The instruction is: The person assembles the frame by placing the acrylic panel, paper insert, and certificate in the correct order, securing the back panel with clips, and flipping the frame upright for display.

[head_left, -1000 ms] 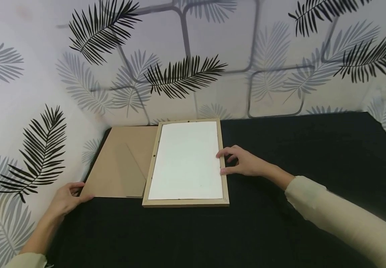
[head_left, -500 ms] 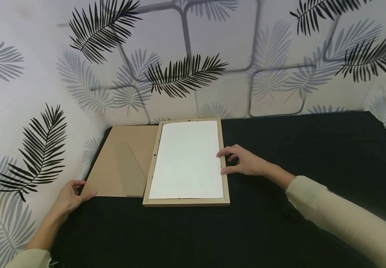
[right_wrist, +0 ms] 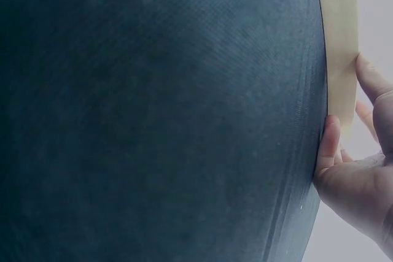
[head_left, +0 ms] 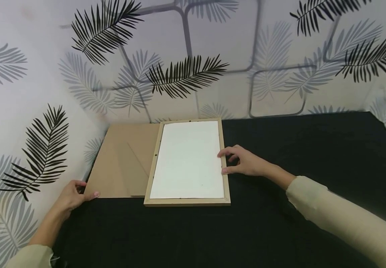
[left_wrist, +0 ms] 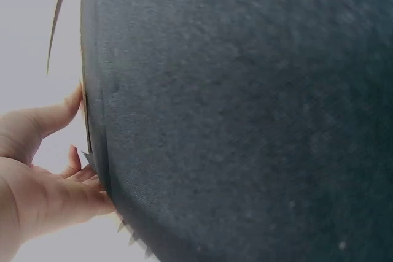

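Note:
A pale wooden picture frame (head_left: 187,202) lies on the dark table with a white sheet (head_left: 189,160) filling its opening. My right hand (head_left: 246,160) grips the frame's right side bar, fingers over the top and thumb lower on it; in the right wrist view the fingers meet the wooden bar (right_wrist: 341,35). Left of the frame lies a thin brown backing board (head_left: 109,171), its right edge hidden by the frame. At its near left corner my left hand (head_left: 73,195) pinches it, thumb on top and fingers at the edge. The left wrist view shows this hand (left_wrist: 43,194) at the table's edge.
Black cloth (head_left: 307,149) covers the table, stretching right of the frame and in front of it. A wall (head_left: 213,44) printed with leaves rises right behind the table and along its left side.
The brown board and my left hand have shifted slightly right, and the board's far edge now sits a little higher in view. My right hand stays on the frame.

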Demonstrator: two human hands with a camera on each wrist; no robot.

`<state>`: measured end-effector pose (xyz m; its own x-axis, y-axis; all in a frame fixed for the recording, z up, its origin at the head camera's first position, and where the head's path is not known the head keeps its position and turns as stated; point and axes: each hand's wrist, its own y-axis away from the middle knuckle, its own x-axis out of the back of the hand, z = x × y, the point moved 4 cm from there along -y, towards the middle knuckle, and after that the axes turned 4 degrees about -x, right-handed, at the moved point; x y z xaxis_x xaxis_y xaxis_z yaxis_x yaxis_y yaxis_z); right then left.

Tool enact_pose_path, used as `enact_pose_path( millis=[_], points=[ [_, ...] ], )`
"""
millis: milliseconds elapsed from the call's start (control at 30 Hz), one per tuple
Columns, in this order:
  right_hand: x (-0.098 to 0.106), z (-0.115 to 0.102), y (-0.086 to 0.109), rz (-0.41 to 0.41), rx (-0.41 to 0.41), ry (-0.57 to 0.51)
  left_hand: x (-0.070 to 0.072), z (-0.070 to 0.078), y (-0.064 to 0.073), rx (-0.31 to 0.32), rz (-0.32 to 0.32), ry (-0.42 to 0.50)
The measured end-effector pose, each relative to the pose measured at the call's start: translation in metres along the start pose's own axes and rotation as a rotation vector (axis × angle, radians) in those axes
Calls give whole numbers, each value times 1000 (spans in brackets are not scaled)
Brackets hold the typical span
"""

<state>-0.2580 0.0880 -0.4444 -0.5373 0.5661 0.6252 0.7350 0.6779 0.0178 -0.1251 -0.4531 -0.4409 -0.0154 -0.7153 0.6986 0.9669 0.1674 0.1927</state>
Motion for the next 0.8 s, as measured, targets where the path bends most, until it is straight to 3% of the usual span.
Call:
enact_pose_path(
  millis=[200,400,500,633,800],
  points=[
    [1,0,1,-6,3,-9,5,3,1,17,-24,3],
    [3,0,1,-2,8,-7,18,16,8,-27,-49,40],
    [2,0,1,-7,8,-16,19,19,9,-27,-112,216],
    [0,2,0,-17,9,-18,14,18,10,19,-179,497],
    [1,3,-1,-9,10,-7,11,17,9,12,-191,609]
  ],
)
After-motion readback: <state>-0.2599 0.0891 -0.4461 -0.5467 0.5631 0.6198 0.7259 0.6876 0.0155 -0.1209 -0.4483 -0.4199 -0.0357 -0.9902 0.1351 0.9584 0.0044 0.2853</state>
